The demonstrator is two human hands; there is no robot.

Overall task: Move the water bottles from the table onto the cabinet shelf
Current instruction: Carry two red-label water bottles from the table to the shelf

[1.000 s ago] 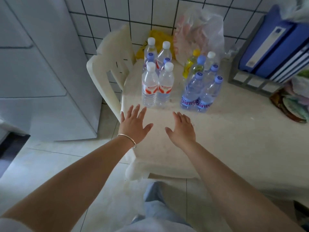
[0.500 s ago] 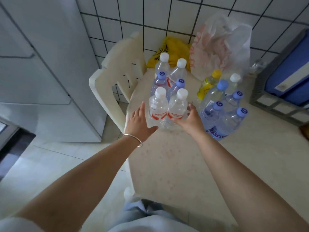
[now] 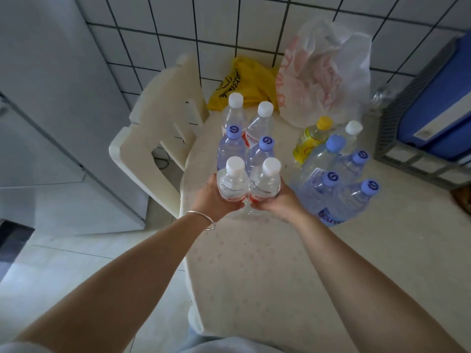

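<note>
Water bottles [image 3: 257, 151], roughly ten of them, stand upright in two clusters on the table [image 3: 280, 276], near the tiled wall. Left cluster: two rows of two behind, plus a front pair with white caps. Left hand [image 3: 216, 202] curls around the left front bottle [image 3: 233, 183]; right hand [image 3: 277, 203] curls around the right front bottle [image 3: 265, 183]. The two held bottles touch each other. Whether their bases have left the tabletop cannot be told from this angle. Right cluster [image 3: 339, 184], mostly blue-capped, sits untouched just beside the right hand, with a yellow-capped bottle [image 3: 312, 137] at its back. A yellow bag [image 3: 244, 82] and a white plastic bag [image 3: 323, 70] lie against the wall behind. A pale chair [image 3: 158, 138] stands at the table's left edge. No cabinet shelf with bottles on it is in view. Judgement: the task is at its very start, first pair gripped, none seen shelved, every bottle left to carry over.
</note>
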